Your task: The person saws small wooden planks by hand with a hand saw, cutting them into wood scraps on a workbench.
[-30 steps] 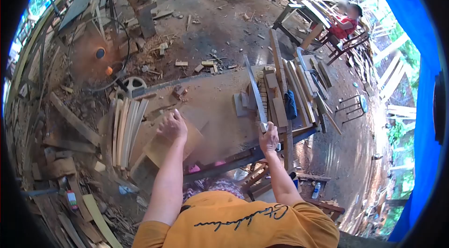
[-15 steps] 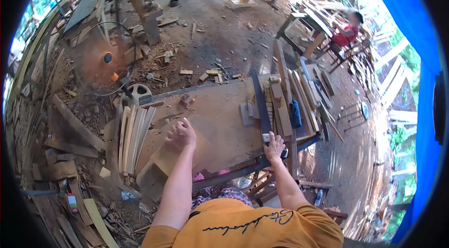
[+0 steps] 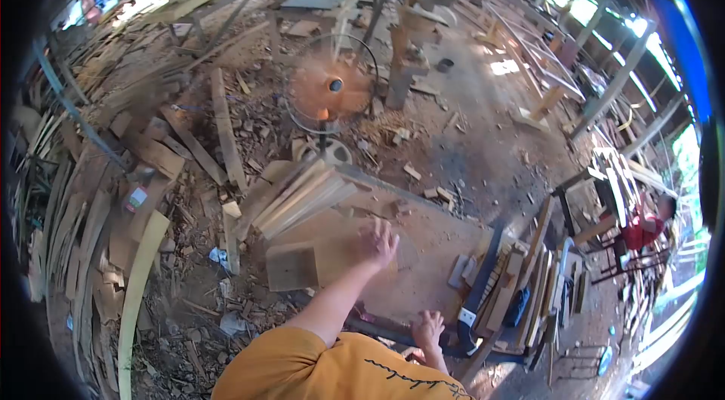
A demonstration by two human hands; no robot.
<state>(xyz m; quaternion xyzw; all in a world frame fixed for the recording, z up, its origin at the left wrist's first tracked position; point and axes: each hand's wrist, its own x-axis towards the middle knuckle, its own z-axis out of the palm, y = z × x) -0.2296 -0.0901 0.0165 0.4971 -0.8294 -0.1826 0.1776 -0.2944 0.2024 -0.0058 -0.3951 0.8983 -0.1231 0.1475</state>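
Note:
My left hand (image 3: 380,241) is over the dusty workbench (image 3: 423,228), at the right end of a thin light board (image 3: 332,258). Its fingers are partly bent and apart, a little smeared by motion, and I see nothing held in them. Near the front edge of the bench is my right hand (image 3: 428,330), fingers loosely bent and apart, with nothing visible in it. Just to its right lies a handsaw (image 3: 483,279), its dark handle toward me and its blade pointing away.
A fan (image 3: 334,84) stands beyond the bench. Stacked wood strips (image 3: 306,200) lie at the bench's left end, more boards (image 3: 504,298) at its right. A dark blue cloth (image 3: 516,308) lies among those boards. A person in red (image 3: 643,232) sits at far right. Scraps litter the ground.
The view has swung left, so the bench appears farther right. My right hand has come away from the saw's handle to its left. My left hand remains over the board, its fingers less curled.

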